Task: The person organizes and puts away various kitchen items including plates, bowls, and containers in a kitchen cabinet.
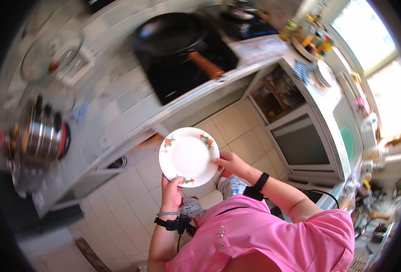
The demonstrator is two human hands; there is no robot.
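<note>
Between my two hands is a round white plate (188, 157) with orange flowers and green leaves on its rim. Its upper face shows and bears no food. My left hand (171, 192) grips the lower left rim, thumb on top. On the right side of the rim, my right hand (232, 163) holds on with the thumb over the edge; the other fingers are partly hidden beneath. The plate is held in front of my body, above the tiled floor (129, 204).
A black wok (170, 32) with a wooden handle (205, 64) sits on a black cooktop (173, 85). Left on the counter (115, 119) stand a steel pot (44, 136) and a glass lid (50, 56). At right are stacked plates (324, 74), a cloth (302, 72) and a green basin (346, 142).
</note>
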